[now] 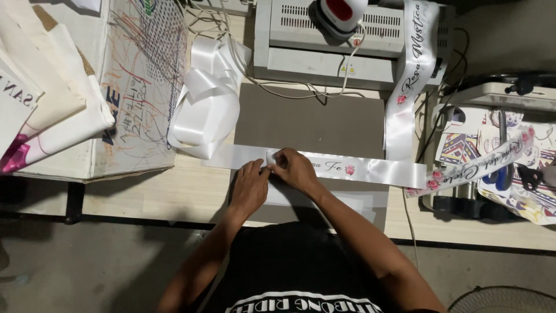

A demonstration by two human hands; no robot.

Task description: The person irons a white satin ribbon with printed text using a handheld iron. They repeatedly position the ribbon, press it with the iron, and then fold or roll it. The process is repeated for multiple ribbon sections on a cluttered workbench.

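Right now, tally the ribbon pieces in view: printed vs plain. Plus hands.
Printed white ribbons: 3 (flat under the hands, draped from the machine, one at right)
Plain white ribbon bundle: 1
Hands on the flat ribbon: 2, left hand, right hand
Total: 6

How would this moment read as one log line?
left hand: on ribbon | right hand: pinching ribbon | ribbon: flat on grey mat | ribbon roll: left of mat
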